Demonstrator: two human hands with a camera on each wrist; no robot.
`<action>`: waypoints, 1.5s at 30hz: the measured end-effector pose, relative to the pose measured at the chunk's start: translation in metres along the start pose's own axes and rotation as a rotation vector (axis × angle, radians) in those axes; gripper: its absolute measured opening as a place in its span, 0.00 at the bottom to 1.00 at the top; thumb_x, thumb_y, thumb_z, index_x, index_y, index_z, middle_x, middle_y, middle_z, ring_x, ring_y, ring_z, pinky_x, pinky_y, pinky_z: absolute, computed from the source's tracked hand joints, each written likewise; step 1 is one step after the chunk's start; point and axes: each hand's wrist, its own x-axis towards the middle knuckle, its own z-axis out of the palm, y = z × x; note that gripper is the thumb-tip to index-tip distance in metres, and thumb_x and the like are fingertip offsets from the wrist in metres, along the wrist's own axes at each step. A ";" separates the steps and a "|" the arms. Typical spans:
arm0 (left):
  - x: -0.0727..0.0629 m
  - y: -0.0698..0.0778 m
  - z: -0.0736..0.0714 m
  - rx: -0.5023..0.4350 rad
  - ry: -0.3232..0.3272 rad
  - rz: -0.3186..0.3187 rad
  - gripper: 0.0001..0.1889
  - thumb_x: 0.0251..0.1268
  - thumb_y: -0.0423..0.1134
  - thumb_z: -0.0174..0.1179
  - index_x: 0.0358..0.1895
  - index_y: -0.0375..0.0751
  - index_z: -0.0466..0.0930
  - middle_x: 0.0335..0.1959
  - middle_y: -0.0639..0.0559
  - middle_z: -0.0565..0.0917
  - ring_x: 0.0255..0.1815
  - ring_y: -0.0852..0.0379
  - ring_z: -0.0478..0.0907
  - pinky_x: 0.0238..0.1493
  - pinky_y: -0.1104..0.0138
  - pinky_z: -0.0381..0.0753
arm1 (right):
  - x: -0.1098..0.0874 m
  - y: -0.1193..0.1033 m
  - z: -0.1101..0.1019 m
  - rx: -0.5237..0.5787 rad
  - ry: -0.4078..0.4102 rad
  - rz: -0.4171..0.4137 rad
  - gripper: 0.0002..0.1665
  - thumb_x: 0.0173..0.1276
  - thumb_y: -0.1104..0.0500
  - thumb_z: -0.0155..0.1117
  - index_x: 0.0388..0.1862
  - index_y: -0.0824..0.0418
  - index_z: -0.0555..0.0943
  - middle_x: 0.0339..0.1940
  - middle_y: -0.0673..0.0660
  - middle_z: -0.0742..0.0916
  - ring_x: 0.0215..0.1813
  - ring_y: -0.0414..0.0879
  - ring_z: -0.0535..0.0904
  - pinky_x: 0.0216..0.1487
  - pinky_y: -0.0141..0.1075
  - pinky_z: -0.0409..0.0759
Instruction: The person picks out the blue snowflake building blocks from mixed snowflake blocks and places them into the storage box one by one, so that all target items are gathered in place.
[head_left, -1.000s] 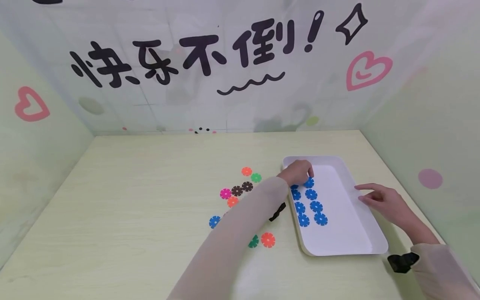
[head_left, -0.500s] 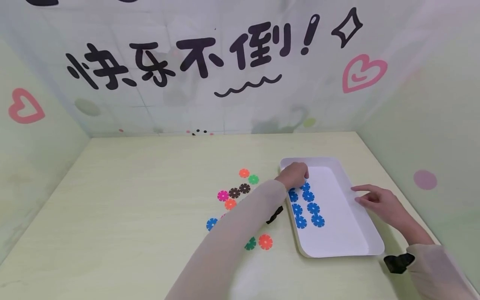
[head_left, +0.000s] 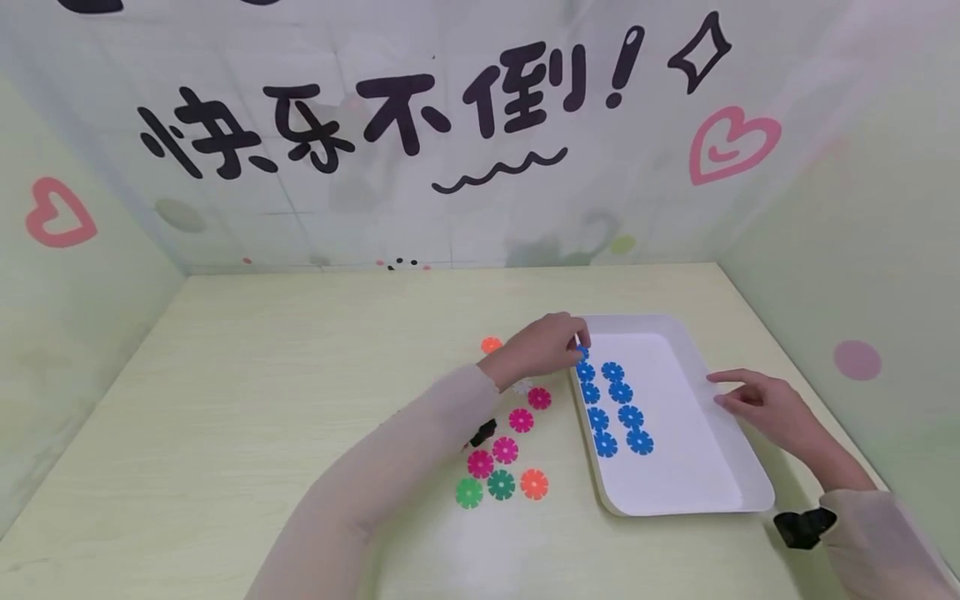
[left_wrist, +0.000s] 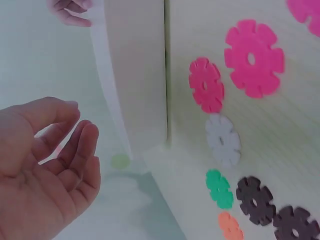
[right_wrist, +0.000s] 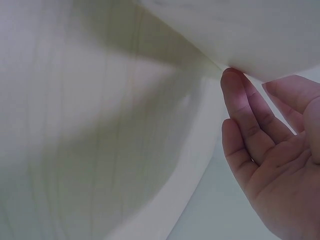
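A white tray [head_left: 675,467] holds two rows of blue snowflake discs [head_left: 630,416] along its left side. My left hand [head_left: 543,343] is over the tray's far left rim, fingers bent and nothing visible between them. In the left wrist view, thumb and fingertips of my left hand [left_wrist: 55,160] are apart, beside the tray's outer wall [left_wrist: 137,65]. My right hand [head_left: 768,412] holds the right rim of the tray with thumb and fingers. In the right wrist view, fingertips of my right hand [right_wrist: 275,130] touch the tray's edge [right_wrist: 250,40].
Loose snowflake discs lie left of the tray: several pink ones [head_left: 521,420], a light green one [head_left: 469,492], a dark green one [head_left: 501,484] and orange ones [head_left: 534,484]. A white disc [left_wrist: 223,141] and dark brown discs [left_wrist: 255,200] show in the left wrist view. Walls enclose the table.
My left hand has moved left from over the tray to its left rim, uncovering the far blue discs. The sleeve has shifted left, baring pink and green discs. My right hand stays put.
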 end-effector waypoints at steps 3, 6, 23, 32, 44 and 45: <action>-0.018 -0.006 -0.009 0.017 -0.012 -0.001 0.11 0.63 0.35 0.57 0.48 0.40 0.77 0.34 0.54 0.75 0.35 0.60 0.70 0.34 0.77 0.71 | 0.000 0.001 0.000 0.002 0.005 -0.003 0.22 0.64 0.60 0.61 0.54 0.69 0.74 0.30 0.58 0.83 0.27 0.40 0.74 0.26 0.30 0.71; -0.036 -0.013 -0.014 0.011 -0.027 -0.043 0.12 0.62 0.36 0.58 0.48 0.41 0.77 0.35 0.54 0.75 0.36 0.60 0.71 0.35 0.76 0.72 | -0.001 0.002 0.001 0.004 0.010 -0.005 0.22 0.64 0.60 0.61 0.54 0.70 0.74 0.29 0.58 0.83 0.26 0.41 0.73 0.25 0.30 0.70; -0.142 -0.092 -0.019 -0.143 -0.068 -0.155 0.07 0.54 0.30 0.63 0.37 0.39 0.78 0.24 0.54 0.74 0.27 0.58 0.69 0.31 0.69 0.72 | 0.000 0.006 0.002 0.012 0.020 -0.016 0.22 0.64 0.60 0.61 0.54 0.69 0.74 0.28 0.58 0.83 0.25 0.40 0.72 0.23 0.30 0.69; -0.172 -0.115 -0.011 -0.255 -0.109 -0.124 0.11 0.48 0.33 0.69 0.34 0.40 0.77 0.26 0.51 0.74 0.29 0.57 0.69 0.32 0.68 0.73 | 0.000 0.007 0.001 0.027 0.022 -0.026 0.21 0.64 0.61 0.61 0.54 0.70 0.73 0.28 0.58 0.83 0.24 0.39 0.71 0.22 0.31 0.67; -0.178 -0.117 -0.003 -0.290 -0.115 -0.157 0.14 0.45 0.35 0.71 0.36 0.42 0.76 0.27 0.52 0.74 0.30 0.57 0.69 0.33 0.68 0.74 | 0.001 0.006 0.003 0.021 0.018 -0.027 0.21 0.64 0.61 0.60 0.53 0.71 0.73 0.28 0.58 0.83 0.24 0.39 0.71 0.23 0.31 0.67; -0.178 -0.117 -0.003 -0.292 -0.114 -0.156 0.14 0.45 0.34 0.71 0.36 0.42 0.76 0.27 0.52 0.74 0.30 0.57 0.69 0.33 0.68 0.74 | 0.002 0.006 0.003 0.022 0.016 -0.028 0.21 0.64 0.61 0.60 0.53 0.71 0.73 0.28 0.58 0.83 0.24 0.39 0.71 0.23 0.31 0.68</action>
